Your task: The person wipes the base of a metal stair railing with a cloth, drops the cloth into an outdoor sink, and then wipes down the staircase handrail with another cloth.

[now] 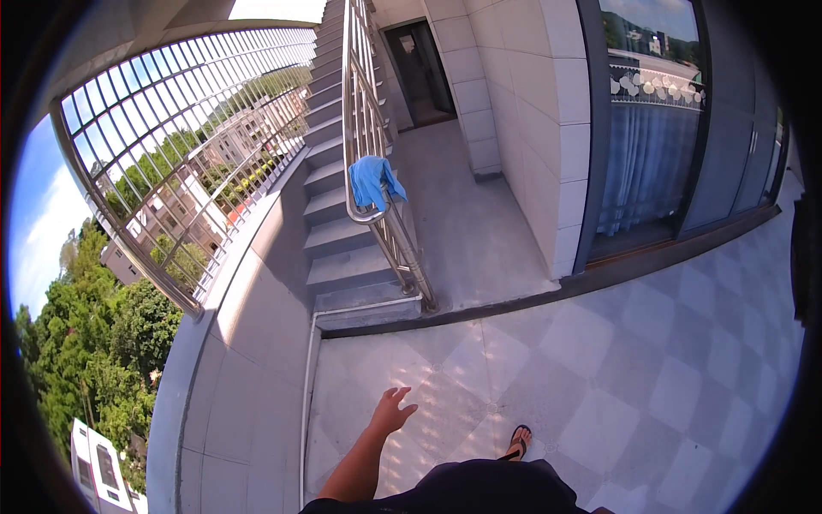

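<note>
My left hand (pixel 393 409) is stretched out over the tiled floor (pixel 594 360), fingers apart, with nothing in it. My right hand is out of view. Ahead of me a blue cloth (pixel 371 181) hangs over the rounded lower end of a stainless steel stair handrail (pixel 411 254). A gap of floor and the bottom step lie between my left hand and that rail. My foot in a black flip-flop (pixel 521 440) rests on the tiles, to the right of the hand.
Grey steps (pixel 340 234) climb away beside the rail. On the left runs a low wall (pixel 250 385) topped by a metal railing (pixel 192 148). A raised ledge (pixel 488 311) crosses ahead, leading to a dark doorway (pixel 420 74). Glass sliding doors (pixel 652 167) stand at right.
</note>
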Motion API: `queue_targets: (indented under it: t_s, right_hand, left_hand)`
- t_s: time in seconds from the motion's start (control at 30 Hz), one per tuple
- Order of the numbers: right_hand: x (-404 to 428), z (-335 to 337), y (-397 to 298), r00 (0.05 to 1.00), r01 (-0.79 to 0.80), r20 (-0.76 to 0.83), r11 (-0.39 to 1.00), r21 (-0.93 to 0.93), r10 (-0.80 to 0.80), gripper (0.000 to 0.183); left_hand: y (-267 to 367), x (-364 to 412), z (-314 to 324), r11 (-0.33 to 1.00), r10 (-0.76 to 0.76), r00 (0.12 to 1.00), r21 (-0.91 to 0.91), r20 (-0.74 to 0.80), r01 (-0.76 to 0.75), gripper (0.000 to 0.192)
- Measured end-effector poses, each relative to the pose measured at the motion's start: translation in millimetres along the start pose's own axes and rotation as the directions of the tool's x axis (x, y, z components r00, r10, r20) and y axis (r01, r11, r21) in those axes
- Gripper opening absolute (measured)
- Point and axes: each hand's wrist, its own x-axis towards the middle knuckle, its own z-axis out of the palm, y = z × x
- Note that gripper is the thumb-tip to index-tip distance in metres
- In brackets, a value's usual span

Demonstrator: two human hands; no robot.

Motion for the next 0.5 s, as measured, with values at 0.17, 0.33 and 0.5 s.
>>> queue_targets:
  t_s: [0.17,0.33,0.5]
  right_hand:
    - [126.8,-188.9,-123.0,0.697,0.225,-0.194,0.468,-0.855,-0.690,0.018]
    - [117.1,-322.4,-345.5,0.728,0.404,-0.618,0.914,0.038,-0.296,0.040]
    - [109.7,-360.2,-532.5,0.612,0.630,-0.564,0.773,-0.076,-0.554,0.040]
  left_hand:
    - [-62.7,60.0,-34.5,0.962,-0.189,0.888,0.101,-0.419,0.253,0.059]
    - [-42.1,154.7,-88.5,0.922,-0.275,0.795,0.087,-0.541,0.378,0.041]
    - [-68.5,275.4,-126.6,0.953,-0.274,0.764,-0.055,-0.584,0.299,0.034]
